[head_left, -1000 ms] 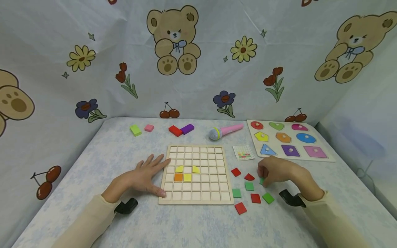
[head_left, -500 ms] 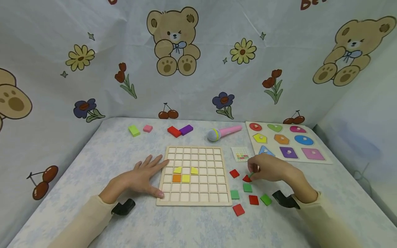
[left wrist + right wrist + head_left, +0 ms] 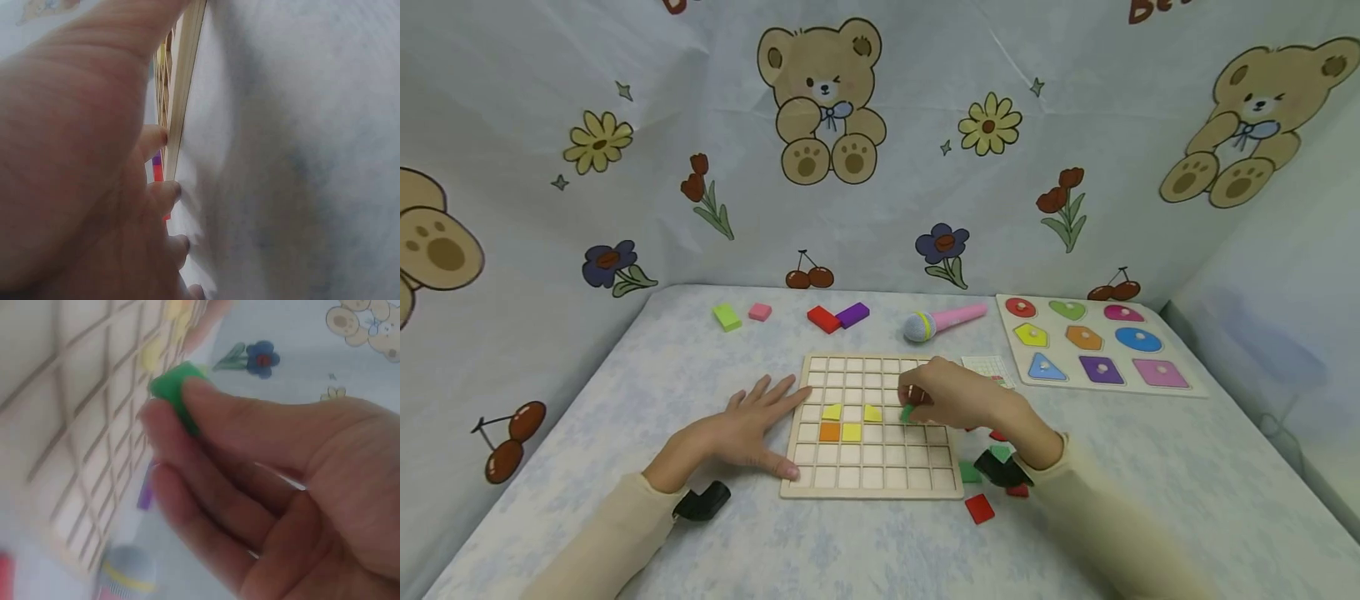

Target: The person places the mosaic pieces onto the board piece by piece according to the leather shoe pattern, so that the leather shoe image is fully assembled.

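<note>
A wooden grid board (image 3: 872,477) lies mid-table. My left hand (image 3: 737,437) rests on its left edge, fingers spread and thumb at the lower left corner; the left wrist view shows the fingertips along the board's side. Between the thumb and fingers of my right hand (image 3: 958,393), a green tile (image 3: 178,387) is pinched, held over the right-middle cells and tilted. Left of it in the grid sit two yellow cut-corner pieces, a yellow square (image 3: 852,432) and an orange square (image 3: 830,432).
Right of the board lie loose tiles, including a red one (image 3: 980,508) and a green one (image 3: 970,473), partly under the right wrist. A pattern card (image 3: 987,365), pink toy microphone (image 3: 955,317) and shape puzzle (image 3: 1056,347) are behind. Small blocks, one purple (image 3: 853,314), stand at the back.
My right hand picked up a green tile from among the loose pieces and carried it left, over the grid board. The left hand stays on the board's edge.
</note>
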Demonstrator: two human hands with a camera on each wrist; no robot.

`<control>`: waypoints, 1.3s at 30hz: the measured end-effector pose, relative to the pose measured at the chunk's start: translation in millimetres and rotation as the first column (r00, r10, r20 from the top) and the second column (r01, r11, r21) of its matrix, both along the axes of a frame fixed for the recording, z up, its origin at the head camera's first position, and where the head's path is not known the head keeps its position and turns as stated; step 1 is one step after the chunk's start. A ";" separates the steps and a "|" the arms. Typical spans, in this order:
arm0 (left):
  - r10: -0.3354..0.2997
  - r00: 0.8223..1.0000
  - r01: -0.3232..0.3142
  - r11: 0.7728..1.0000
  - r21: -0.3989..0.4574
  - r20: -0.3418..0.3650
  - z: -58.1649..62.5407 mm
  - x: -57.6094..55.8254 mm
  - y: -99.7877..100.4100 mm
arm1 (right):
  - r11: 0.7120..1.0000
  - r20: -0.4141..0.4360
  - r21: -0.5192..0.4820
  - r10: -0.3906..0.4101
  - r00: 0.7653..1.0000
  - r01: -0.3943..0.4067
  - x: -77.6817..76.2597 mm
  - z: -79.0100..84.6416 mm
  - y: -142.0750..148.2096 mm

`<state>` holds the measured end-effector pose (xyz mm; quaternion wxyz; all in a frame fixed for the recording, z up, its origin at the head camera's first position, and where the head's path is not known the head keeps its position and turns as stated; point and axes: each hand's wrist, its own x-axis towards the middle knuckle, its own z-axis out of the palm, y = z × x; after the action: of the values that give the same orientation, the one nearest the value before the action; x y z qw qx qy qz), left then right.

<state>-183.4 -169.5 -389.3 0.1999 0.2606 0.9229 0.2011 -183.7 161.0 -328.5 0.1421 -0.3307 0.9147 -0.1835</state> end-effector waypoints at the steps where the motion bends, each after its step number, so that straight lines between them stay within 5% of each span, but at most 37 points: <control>1: -0.002 1.000 0.002 1.000 0.000 0.000 0.1 -0.3 0.2 | 0.999 -0.010 -0.019 0.028 1.000 -0.029 -1.1 -0.4 -6.2; 6: -0.007 1.000 0.007 1.000 -0.004 -0.002 0.9 -0.5 0.5 | 0.993 -0.005 -0.046 0.110 0.994 -0.110 -6.2 -2.9 -36.4; 15: -0.021 1.000 0.021 1.000 0.011 -0.002 -0.8 -0.7 -1.0 | 0.992 0.013 0.017 0.124 0.992 -0.124 -9.7 -16.9 -72.7; 22: -0.022 1.000 0.022 1.000 0.015 -0.011 -0.6 -1.1 -1.0 | 0.989 -0.054 0.037 0.143 0.988 -0.141 -9.7 -24.8 -85.1; 31: -0.014 1.000 0.014 1.000 0.003 -0.005 -0.5 -0.7 0.0 | 0.990 -0.032 0.071 0.126 0.992 -0.123 2.9 -27.5 -94.3; 39: -0.015 1.000 0.015 1.000 0.002 0.002 0.3 -0.9 -0.2 | 0.987 -0.150 0.132 0.108 0.983 -0.089 7.2 -30.0 -100.0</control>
<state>-184.3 -169.7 -389.0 0.2020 0.2677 0.9204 0.2009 -176.5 61.0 -358.5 0.0990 -0.3795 0.9153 -0.0919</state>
